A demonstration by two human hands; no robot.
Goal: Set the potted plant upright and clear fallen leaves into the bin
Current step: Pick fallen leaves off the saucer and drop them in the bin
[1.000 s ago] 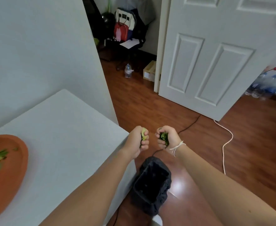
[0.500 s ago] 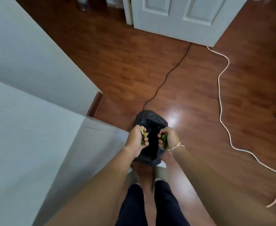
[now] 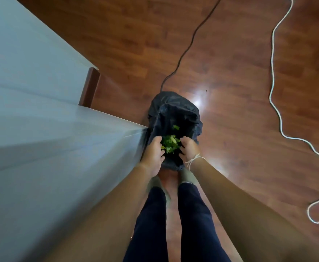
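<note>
A small bin lined with a black bag (image 3: 173,108) stands on the wooden floor beside the white table's corner. My left hand (image 3: 153,151) and my right hand (image 3: 189,148) hang just over its near rim, palms facing each other and fingers pointing down. Both hands are open. A loose clump of green leaves (image 3: 170,144) lies between them inside the bag, apart from either palm, with one more leaf piece (image 3: 175,127) deeper in. A white string is tied round my right wrist. The potted plant is out of view.
The white table (image 3: 47,140) fills the left side, its corner touching the bin. A black cable (image 3: 185,52) runs from the bin toward the top. A white cord (image 3: 273,76) snakes across the floor at the right. My legs and feet stand just behind the bin.
The view has tilted down from the doorway to the bin. Both hands have sunk to the bin's mouth and opened, and the leaves have dropped out of them into the bag.
</note>
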